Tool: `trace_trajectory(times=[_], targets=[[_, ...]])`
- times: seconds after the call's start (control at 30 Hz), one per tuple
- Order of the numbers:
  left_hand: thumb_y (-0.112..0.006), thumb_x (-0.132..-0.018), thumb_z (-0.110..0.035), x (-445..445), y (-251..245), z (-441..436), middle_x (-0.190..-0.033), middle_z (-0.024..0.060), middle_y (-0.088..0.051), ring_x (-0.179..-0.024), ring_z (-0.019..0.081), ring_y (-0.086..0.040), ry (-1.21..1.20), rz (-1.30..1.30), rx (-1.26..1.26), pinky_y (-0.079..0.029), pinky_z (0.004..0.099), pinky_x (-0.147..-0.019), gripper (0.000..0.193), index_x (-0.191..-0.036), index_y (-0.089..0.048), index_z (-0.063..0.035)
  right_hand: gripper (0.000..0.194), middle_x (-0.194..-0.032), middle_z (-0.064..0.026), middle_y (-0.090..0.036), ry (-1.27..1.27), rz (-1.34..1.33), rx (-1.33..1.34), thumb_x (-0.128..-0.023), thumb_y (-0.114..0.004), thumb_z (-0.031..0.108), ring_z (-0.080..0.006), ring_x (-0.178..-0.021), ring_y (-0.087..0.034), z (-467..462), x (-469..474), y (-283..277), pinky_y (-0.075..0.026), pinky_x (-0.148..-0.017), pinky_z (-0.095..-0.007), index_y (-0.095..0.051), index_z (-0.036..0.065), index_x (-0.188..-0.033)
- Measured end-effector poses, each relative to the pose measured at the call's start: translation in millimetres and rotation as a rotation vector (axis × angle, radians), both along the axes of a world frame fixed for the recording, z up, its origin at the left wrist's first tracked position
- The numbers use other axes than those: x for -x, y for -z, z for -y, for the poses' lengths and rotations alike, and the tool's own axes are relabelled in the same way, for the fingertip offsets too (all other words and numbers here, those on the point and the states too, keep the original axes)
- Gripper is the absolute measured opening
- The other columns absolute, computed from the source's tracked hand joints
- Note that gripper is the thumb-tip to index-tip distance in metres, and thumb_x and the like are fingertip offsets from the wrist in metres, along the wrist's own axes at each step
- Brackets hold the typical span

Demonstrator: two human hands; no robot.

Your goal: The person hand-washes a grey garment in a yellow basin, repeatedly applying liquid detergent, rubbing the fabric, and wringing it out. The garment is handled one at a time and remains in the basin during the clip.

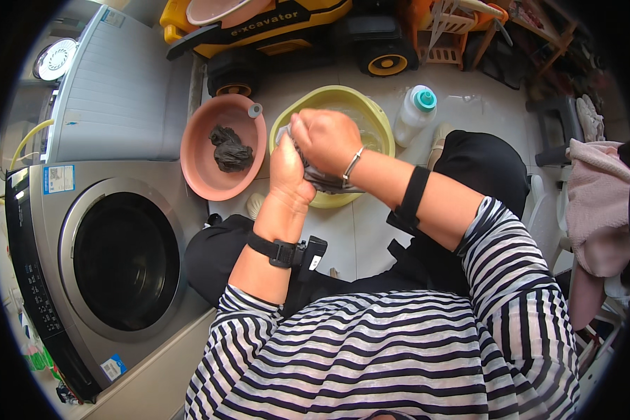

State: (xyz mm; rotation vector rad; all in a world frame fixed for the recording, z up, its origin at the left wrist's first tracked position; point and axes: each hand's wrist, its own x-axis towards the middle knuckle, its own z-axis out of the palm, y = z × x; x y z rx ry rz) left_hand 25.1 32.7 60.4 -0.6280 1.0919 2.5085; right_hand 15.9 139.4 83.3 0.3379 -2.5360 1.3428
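Note:
Both of my hands grip one wet-looking grey cloth (315, 176) above a yellow-green plastic basin (383, 131) on the tiled floor. My left hand (287, 165) is around the cloth at the near left side of the basin. Close beside it, my right hand (328, 139) is closed on the same cloth, with a metal bangle at the wrist. Part of the cloth is hidden by the hands, and a fold hangs below them. Left of this basin stands a pink plastic basin (197, 168) holding a crumpled dark cloth (231, 149). A clear plastic bottle with a teal cap (413, 115) stands to the right.
A grey front-loading washing machine (189, 220) is at the left, with a light grey appliance (121, 89) beyond it. A yellow toy excavator (294, 37) stands behind the basins. At the right are a grey stool (559, 123) and a pink towel (590, 205).

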Motion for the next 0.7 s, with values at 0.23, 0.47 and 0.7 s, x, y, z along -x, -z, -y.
trace_trajectory(times=[0.23,0.47,0.7], targets=[[-0.049,-0.101,-0.036,1.9,3.5,4.0,-0.113,0.0080,-0.065,-0.101,0.0202,-0.063,-0.042,0.028,0.030,-0.052,0.0360,-0.089,0.035,-0.115,-0.059,-0.0053,0.030,-0.071,-0.0158,-0.067,0.091,0.018,-0.049,-0.092,-0.053,0.028,-0.0371,-0.067,-0.065,1.6,2.3,-0.4,-0.053,-0.062,-0.0465,-0.066,0.007,-0.074],[-0.049,-0.101,-0.040,12.0,1.8,7.4,-0.111,0.0067,-0.064,-0.100,0.0173,-0.062,0.227,-0.147,-0.216,-0.052,0.0313,-0.083,0.039,-0.115,-0.060,-0.0049,0.029,-0.072,-0.0154,-0.066,-0.040,-0.062,-0.027,-0.093,-0.053,0.029,-0.0370,-0.068,-0.064,1.2,2.1,5.0,-0.052,-0.061,-0.0466,-0.064,0.008,-0.077],[-0.051,-0.101,-0.041,5.6,0.4,4.1,-0.104,0.0053,-0.065,-0.096,0.0158,-0.062,0.211,-0.198,-0.145,-0.052,0.0300,-0.080,0.038,-0.107,-0.063,-0.0056,0.031,-0.073,-0.0141,-0.067,-0.243,-0.022,-0.064,-0.094,-0.052,0.032,-0.0357,-0.068,-0.065,1.1,-7.2,-8.0,-0.053,-0.061,-0.0457,-0.065,0.009,-0.078]])
